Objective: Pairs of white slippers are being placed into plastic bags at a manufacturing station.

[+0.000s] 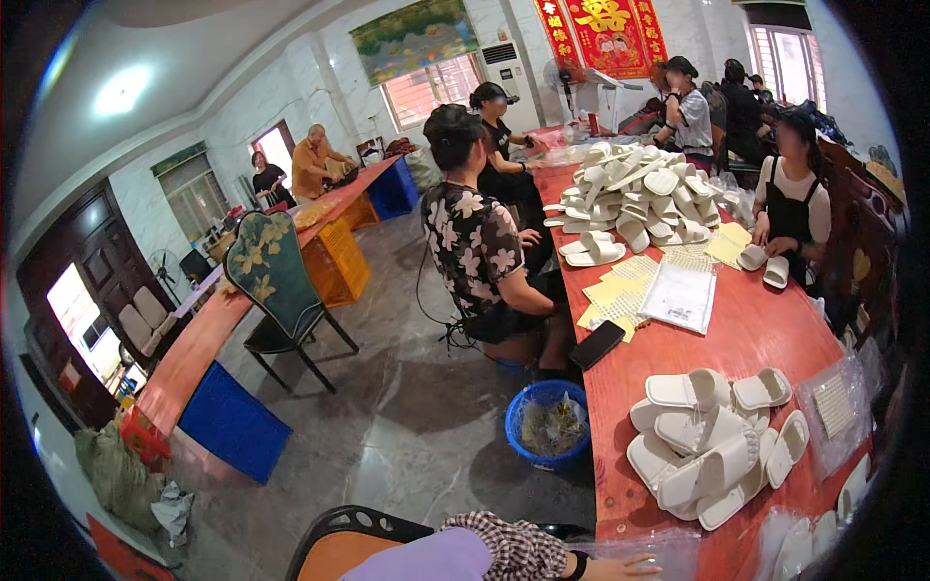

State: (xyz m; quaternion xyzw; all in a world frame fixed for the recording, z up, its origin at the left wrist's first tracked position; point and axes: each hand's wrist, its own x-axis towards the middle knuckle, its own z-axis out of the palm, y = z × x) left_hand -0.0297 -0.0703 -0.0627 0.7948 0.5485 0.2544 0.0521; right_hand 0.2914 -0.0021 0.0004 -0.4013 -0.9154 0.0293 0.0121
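Only one of my hands shows: my left hand [620, 567] at the bottom edge, past a checked cuff and a black wristband. It lies on clear plastic [668, 547] at the near end of a long red table [756, 329], cut off by the frame. Whether it grips the plastic is not visible. Nearest to it is a heap of white slippers [707, 450]. My right hand is out of view.
A larger slipper pile [639, 194], yellow sheets [605, 290], clear bags [681, 290] and a black phone [597, 345] lie farther up the table. Several people sit along it. A blue bin [547, 397] and a black chair [271, 271] stand on the grey floor.
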